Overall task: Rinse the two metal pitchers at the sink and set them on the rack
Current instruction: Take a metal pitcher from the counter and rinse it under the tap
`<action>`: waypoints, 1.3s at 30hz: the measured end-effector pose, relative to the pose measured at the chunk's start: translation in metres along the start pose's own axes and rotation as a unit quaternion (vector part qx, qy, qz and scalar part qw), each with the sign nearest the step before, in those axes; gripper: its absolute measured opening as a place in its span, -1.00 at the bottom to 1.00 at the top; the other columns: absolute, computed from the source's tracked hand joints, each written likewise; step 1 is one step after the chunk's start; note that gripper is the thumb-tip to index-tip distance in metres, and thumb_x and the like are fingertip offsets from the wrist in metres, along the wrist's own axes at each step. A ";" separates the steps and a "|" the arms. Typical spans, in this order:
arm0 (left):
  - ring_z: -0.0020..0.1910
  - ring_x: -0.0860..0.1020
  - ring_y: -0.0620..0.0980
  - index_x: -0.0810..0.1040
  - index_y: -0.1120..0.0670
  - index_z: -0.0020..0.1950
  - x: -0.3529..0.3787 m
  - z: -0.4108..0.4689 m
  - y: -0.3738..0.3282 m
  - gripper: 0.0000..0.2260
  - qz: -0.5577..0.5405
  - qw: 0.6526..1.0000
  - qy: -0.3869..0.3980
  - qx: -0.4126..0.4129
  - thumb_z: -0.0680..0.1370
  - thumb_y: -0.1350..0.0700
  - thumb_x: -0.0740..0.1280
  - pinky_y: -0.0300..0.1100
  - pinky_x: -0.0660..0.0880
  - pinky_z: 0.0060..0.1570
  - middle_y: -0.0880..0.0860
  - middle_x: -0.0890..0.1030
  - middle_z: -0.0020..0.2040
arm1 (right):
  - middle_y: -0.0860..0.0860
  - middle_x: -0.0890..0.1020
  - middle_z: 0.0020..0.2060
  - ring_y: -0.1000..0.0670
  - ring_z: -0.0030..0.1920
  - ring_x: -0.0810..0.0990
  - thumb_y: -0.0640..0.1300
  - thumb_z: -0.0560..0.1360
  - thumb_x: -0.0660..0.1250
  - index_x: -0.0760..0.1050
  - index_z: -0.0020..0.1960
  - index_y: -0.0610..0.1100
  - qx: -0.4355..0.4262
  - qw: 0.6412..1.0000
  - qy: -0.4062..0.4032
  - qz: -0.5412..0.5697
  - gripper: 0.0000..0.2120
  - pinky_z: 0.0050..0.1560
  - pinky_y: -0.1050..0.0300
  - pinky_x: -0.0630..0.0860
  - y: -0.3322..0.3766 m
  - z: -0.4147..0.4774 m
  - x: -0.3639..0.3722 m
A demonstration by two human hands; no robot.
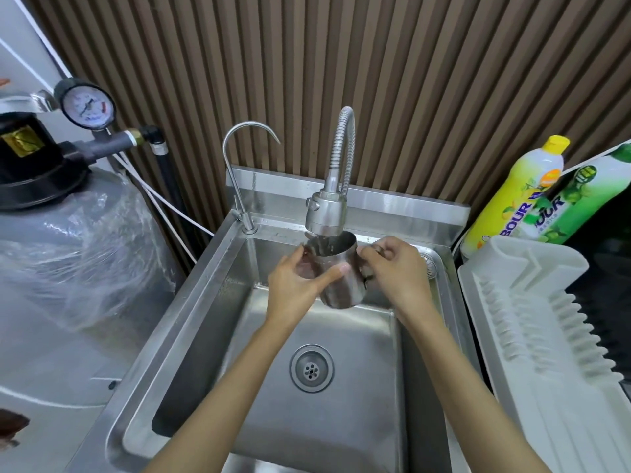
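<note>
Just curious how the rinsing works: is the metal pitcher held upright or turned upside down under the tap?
Upright, slightly tilted. The pitcher has its open mouth up under the spray head, held by the left hand and right hand.

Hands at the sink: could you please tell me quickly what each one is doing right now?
Left hand: closed around the metal pitcher body, under the spray faucet.
Right hand: fingers closed at the pitcher's handle side.

A: Where is the pitcher (336, 268)?
B: Over the sink (191, 302), under the tap (326, 213), between 2 hands: left hand (293, 285), right hand (396, 271).
A: And beside the sink?
B: Rack (546, 336) at right, 2 bottles (512, 196) behind it; tank (68, 254) at left.
</note>
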State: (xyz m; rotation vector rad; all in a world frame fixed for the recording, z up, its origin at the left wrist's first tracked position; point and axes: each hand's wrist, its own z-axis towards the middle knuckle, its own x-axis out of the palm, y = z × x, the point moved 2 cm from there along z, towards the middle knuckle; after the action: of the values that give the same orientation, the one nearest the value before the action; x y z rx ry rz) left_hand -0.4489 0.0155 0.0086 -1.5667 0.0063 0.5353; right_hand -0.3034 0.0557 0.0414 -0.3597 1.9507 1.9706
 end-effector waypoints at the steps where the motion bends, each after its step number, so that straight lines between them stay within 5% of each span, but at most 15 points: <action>1: -0.07 0.54 -0.33 0.57 0.01 0.11 0.000 0.004 0.000 -0.55 -0.025 1.000 0.000 0.007 0.26 -0.03 0.55 -0.65 0.34 -0.15 -0.05 0.62 -0.03 | -0.01 0.64 -0.28 -0.09 -0.20 0.59 -0.15 0.40 0.35 0.45 -0.35 -0.13 -0.025 1.000 -0.003 0.012 -0.83 -0.11 0.07 0.48 0.005 -0.001 0.004; 4: 0.12 0.54 -0.21 0.49 -0.02 0.20 -0.007 0.009 0.000 -0.43 -0.065 0.996 -0.039 0.055 0.23 0.12 0.57 -0.61 0.33 -0.01 -0.06 0.61 0.12 | 0.03 0.63 -0.02 -0.03 0.05 0.59 -0.28 0.45 0.28 0.35 -0.37 -0.05 -0.005 0.983 0.039 0.178 -0.73 0.13 0.10 0.45 0.002 -0.008 0.026; 6: 0.16 0.47 -0.16 0.44 0.00 0.28 -0.011 0.008 -0.004 -0.34 -0.025 0.994 -0.054 0.091 0.23 0.14 0.57 -0.56 0.31 0.08 -0.03 0.54 0.20 | -0.05 0.61 -0.08 -0.05 0.01 0.56 -0.32 0.49 0.22 0.34 -0.35 -0.11 0.055 0.950 0.081 0.297 -0.73 0.17 0.04 0.45 -0.009 -0.011 0.038; 8: 0.20 0.40 -0.11 0.38 0.03 0.38 -0.012 0.003 -0.007 -0.22 0.062 0.993 -0.050 0.088 0.21 -0.03 0.56 -0.32 0.34 0.21 0.00 0.48 0.21 | -0.08 0.59 -0.26 -0.07 -0.13 0.57 -0.31 0.51 0.18 0.38 -0.31 -0.15 0.122 0.925 0.115 0.342 -0.76 0.13 -0.04 0.51 -0.021 -0.014 0.037; 11: 0.08 0.50 0.03 0.49 0.00 0.28 -0.006 -0.009 -0.002 -0.11 0.165 0.984 -0.066 0.026 0.06 -0.44 0.33 0.04 0.44 0.17 0.01 0.49 -0.03 | -0.15 0.62 -0.25 -0.15 -0.17 0.62 -0.24 0.49 0.22 0.50 -0.24 -0.17 0.166 0.944 0.135 0.251 -0.85 -0.08 -0.05 0.61 -0.031 -0.015 0.018; 13: -0.06 0.57 0.01 0.58 -0.01 0.09 0.001 -0.011 0.002 -0.24 0.135 0.990 -0.044 -0.007 0.07 -0.46 0.32 0.00 0.50 0.10 -0.02 0.54 -0.14 | -0.18 0.66 -0.23 -0.18 -0.19 0.65 -0.18 0.45 0.29 0.54 -0.25 -0.15 0.152 0.971 0.099 0.155 -0.88 -0.21 -0.02 0.63 -0.032 -0.009 0.005; 17: 0.01 0.64 -0.12 0.62 -0.04 0.04 0.008 -0.001 0.013 -0.50 -0.061 0.997 0.030 -0.048 0.15 -0.11 0.57 -0.15 0.51 0.17 -0.04 0.70 -0.05 | -0.02 0.61 -0.32 -0.06 -0.22 0.56 -0.14 0.37 0.35 0.40 -0.42 -0.04 0.036 0.998 0.004 0.055 -0.77 -0.04 -0.02 0.52 -0.016 -0.003 0.005; 21: 0.16 0.54 -0.22 0.49 -0.06 0.18 -0.001 0.007 0.014 -0.40 -0.108 0.994 -0.005 0.022 0.21 0.24 0.57 -0.41 0.37 0.14 -0.11 0.60 0.09 | 0.02 0.63 0.03 0.06 0.09 0.57 -0.30 0.46 0.28 0.37 -0.35 -0.11 0.037 0.972 0.044 0.228 -0.76 0.14 0.17 0.44 -0.016 -0.015 0.031; 23: 0.10 0.48 -0.31 0.43 -0.06 0.27 -0.010 0.006 0.007 -0.31 -0.047 0.997 -0.023 0.065 0.20 0.23 0.58 -0.52 0.34 0.10 -0.10 0.48 0.11 | -0.01 0.62 -0.04 0.03 0.05 0.58 -0.33 0.49 0.22 0.35 -0.33 -0.16 0.107 0.921 0.102 0.360 -0.76 0.20 0.10 0.46 -0.026 -0.019 0.041; 25: 0.08 0.47 -0.18 0.40 0.00 0.36 -0.012 0.000 0.005 -0.19 0.036 0.997 -0.030 0.066 0.14 -0.02 0.58 -0.34 0.38 0.20 -0.05 0.42 0.08 | -0.06 0.61 -0.24 -0.06 -0.10 0.57 -0.32 0.50 0.21 0.38 -0.29 -0.18 0.160 0.899 0.132 0.385 -0.80 0.12 0.05 0.50 -0.037 -0.022 0.039; 27: 0.12 0.48 -0.01 0.42 0.00 0.36 -0.010 -0.008 0.006 -0.07 0.120 0.992 -0.038 0.030 0.05 -0.35 0.40 -0.03 0.39 0.26 0.00 0.46 0.05 | -0.08 0.60 -0.32 -0.07 -0.19 0.58 -0.28 0.49 0.23 0.43 -0.24 -0.17 0.184 0.914 0.142 0.333 -0.86 -0.02 0.05 0.56 -0.040 -0.021 0.027; 29: 0.06 0.54 0.00 0.50 -0.03 0.27 -0.003 -0.012 0.011 -0.09 0.175 0.984 -0.023 0.003 0.03 -0.49 0.26 0.05 0.43 0.20 0.00 0.52 -0.01 | -0.10 0.60 -0.30 -0.07 -0.23 0.59 -0.24 0.46 0.27 0.48 -0.24 -0.15 0.196 0.942 0.122 0.243 -0.90 -0.12 0.02 0.58 -0.041 -0.013 0.015; 33: -0.04 0.63 -0.10 0.60 -0.07 0.08 0.005 -0.008 0.018 -0.45 0.040 0.999 0.018 -0.028 0.17 -0.28 0.49 -0.30 0.51 0.05 -0.01 0.67 -0.08 | -0.10 0.65 -0.32 -0.15 -0.19 0.63 0.00 0.26 0.34 0.45 -0.44 -0.04 0.082 0.996 0.011 0.045 -0.83 -0.03 -0.17 0.58 -0.022 -0.006 0.005; 35: -0.01 0.64 -0.10 0.60 -0.02 0.07 0.003 -0.003 0.020 -0.54 0.014 1.000 0.014 -0.017 0.23 -0.11 0.55 -0.29 0.52 0.05 -0.03 0.70 -0.08 | -0.08 0.69 -0.17 -0.12 -0.11 0.62 -0.11 0.35 0.35 0.38 -0.43 -0.01 0.007 1.000 -0.010 0.026 -0.77 0.01 -0.02 0.54 -0.012 -0.010 0.013; 39: 0.19 0.55 -0.08 0.46 0.03 0.29 -0.008 0.003 0.014 -0.34 0.004 0.999 -0.015 0.038 0.23 0.07 0.58 -0.36 0.42 0.17 -0.03 0.63 0.12 | 0.02 0.64 -0.05 0.03 -0.09 0.55 -0.28 0.46 0.28 0.36 -0.39 -0.07 0.084 0.967 0.034 0.237 -0.71 0.10 0.13 0.46 -0.015 -0.019 0.034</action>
State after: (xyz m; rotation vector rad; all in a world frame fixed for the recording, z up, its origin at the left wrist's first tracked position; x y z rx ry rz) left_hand -0.4619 0.0146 -0.0014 -1.4849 0.0098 0.5581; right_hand -0.3293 0.0386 0.0136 0.0989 2.4004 2.0568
